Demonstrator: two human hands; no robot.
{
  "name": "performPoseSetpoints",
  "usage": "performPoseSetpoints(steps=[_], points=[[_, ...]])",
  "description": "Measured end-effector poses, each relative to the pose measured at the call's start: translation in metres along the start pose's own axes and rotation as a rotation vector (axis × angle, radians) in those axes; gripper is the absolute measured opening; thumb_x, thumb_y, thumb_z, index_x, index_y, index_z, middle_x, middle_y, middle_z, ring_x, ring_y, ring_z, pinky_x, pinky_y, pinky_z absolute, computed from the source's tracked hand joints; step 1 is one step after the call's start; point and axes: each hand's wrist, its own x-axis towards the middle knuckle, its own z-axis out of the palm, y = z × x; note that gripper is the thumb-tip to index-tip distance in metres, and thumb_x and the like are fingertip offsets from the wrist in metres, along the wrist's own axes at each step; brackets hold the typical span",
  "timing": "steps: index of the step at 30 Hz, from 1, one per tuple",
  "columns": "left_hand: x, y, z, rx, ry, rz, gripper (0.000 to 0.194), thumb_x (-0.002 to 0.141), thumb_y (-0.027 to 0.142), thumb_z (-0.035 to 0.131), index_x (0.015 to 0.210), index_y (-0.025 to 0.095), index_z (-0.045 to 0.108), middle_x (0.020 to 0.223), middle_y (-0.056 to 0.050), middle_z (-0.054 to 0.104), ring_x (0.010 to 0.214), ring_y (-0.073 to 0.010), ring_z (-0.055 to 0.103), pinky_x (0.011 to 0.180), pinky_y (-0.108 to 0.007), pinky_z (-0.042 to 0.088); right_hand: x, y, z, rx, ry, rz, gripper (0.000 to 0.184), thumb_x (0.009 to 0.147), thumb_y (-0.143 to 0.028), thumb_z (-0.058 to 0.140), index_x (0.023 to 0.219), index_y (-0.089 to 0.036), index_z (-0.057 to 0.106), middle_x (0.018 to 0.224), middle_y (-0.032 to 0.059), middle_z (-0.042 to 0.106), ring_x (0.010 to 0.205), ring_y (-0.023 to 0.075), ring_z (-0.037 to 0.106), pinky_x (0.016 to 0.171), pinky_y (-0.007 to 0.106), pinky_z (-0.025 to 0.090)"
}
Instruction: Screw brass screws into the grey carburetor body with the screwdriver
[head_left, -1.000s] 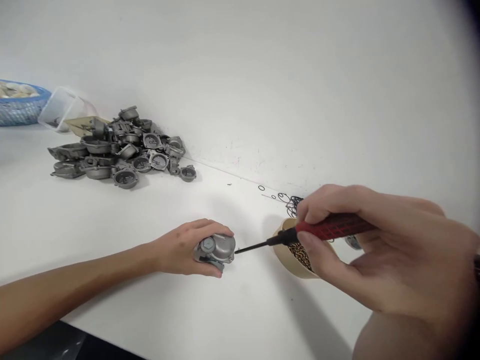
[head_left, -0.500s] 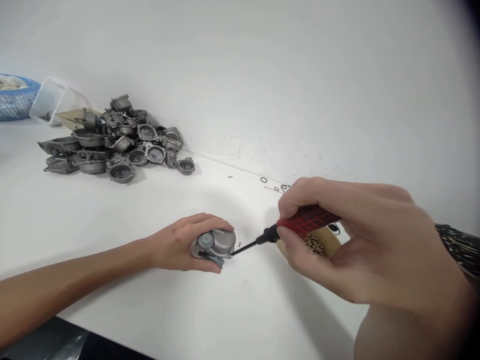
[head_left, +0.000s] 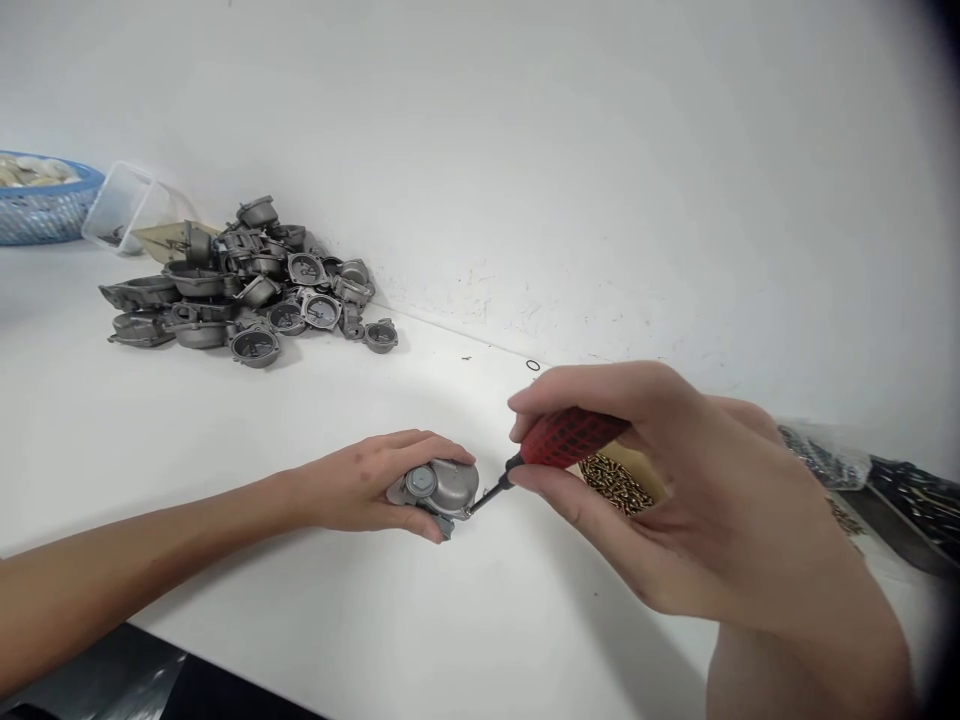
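Observation:
My left hand (head_left: 379, 482) is wrapped round a small grey metal carburetor (head_left: 457, 486), holding it against the white table with its round cap facing up. In my right hand (head_left: 697, 500) is a screwdriver (head_left: 574, 437) with a red and black handle, pinched between thumb and fingers. Its tip meets a screw at the lower right corner of the carburetor. Part of the handle's back end is hidden by my fingers. Just beyond the right hand, brass-coloured screws (head_left: 609, 484) lie in a yellowish dish (head_left: 651, 472), partly covered by that hand.
A heap of grey metal float bowls (head_left: 255, 290) stands at the back left against the wall. Behind it are a tipped clear plastic box (head_left: 127, 205) and a blue basket (head_left: 45, 215). A black ring (head_left: 532, 366) lies near the wall. Bags of parts (head_left: 817, 455) sit at right.
The screwdriver handle has come closer to the carburetor and tilted more steeply, with less shaft showing. My left hand keeps its hold. The whole view has shifted slightly.

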Motion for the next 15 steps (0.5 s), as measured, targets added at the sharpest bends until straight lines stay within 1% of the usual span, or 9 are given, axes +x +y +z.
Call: performPoseSetpoints(steps=[3,5,10,13,15], points=[[-0.0004,0.0008,-0.0032,-0.017,-0.029,0.001,0.051,0.102,0.053,0.058,0.145,0.03,0.045,0.132,-0.007,0.062,0.116,-0.0237,0.061,0.097,-0.033,0.049,0.001,0.0007,0.0019,0.036,-0.02,0.0,0.033,0.095,-0.012,0.065,0.125,-0.022,0.055,0.092,-0.0024,0.073,0.068,0.0091,0.068,0.065,0.022,0.059],[-0.0008,0.0003,-0.0041,-0.01,-0.035,0.003,0.05,0.104,0.054,0.053,0.147,0.03,0.044,0.132,-0.007,0.061,0.116,-0.0242,0.06,0.098,-0.034,0.049,0.0014,0.0007,0.0016,0.059,-0.046,0.001,0.034,0.097,-0.012,0.061,0.129,-0.021,0.054,0.099,-0.0004,0.074,0.073,0.0094,0.069,0.068,0.022,0.06],[-0.0008,-0.0005,-0.0044,0.003,-0.046,-0.015,0.049,0.105,0.053,0.051,0.147,0.03,0.044,0.134,-0.008,0.061,0.118,-0.0256,0.059,0.099,-0.036,0.049,0.0022,0.0003,-0.0024,0.129,-0.118,0.0,0.035,0.102,-0.012,0.048,0.136,-0.019,0.049,0.105,0.0038,0.073,0.082,0.0111,0.069,0.067,0.021,0.059],[0.0,0.0017,-0.0048,0.0,-0.054,-0.026,0.045,0.105,0.051,0.051,0.145,0.031,0.046,0.132,-0.006,0.062,0.116,-0.0243,0.06,0.098,-0.034,0.049,0.0021,0.0004,-0.0022,0.14,-0.12,0.006,0.037,0.102,-0.012,0.049,0.137,-0.021,0.049,0.109,0.0034,0.073,0.082,0.0107,0.069,0.069,0.021,0.059],[0.0005,0.0036,-0.0051,-0.008,-0.055,-0.03,0.045,0.105,0.051,0.051,0.145,0.031,0.046,0.13,-0.006,0.062,0.114,-0.0234,0.06,0.097,-0.034,0.048,0.0019,0.0002,0.0005,0.112,-0.1,0.026,0.038,0.101,-0.014,0.053,0.138,-0.025,0.05,0.107,0.0017,0.073,0.08,0.0107,0.07,0.071,0.022,0.06]])
